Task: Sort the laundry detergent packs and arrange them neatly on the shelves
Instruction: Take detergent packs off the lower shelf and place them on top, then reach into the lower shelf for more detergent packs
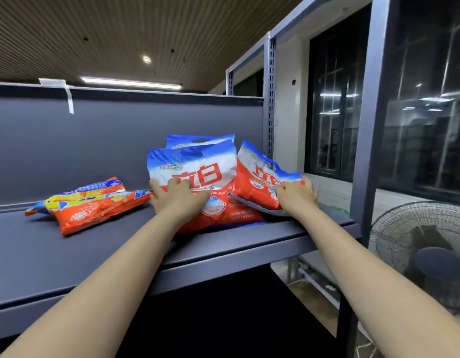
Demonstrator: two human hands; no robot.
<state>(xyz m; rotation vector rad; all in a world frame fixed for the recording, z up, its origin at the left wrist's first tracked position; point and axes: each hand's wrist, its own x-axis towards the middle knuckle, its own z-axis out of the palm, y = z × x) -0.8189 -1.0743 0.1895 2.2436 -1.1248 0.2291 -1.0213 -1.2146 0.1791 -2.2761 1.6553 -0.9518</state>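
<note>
My left hand [178,196] pressed the front pack [197,182], fingers spread, steadying it; my right hand [297,195], at three o'clock, gripped the leaning pack [259,187] to straighten it.

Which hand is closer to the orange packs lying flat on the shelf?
Left. The left hand rests on the front red-and-white bag, right beside the orange packs. The right hand is farther off, on the tilted bag.
</note>
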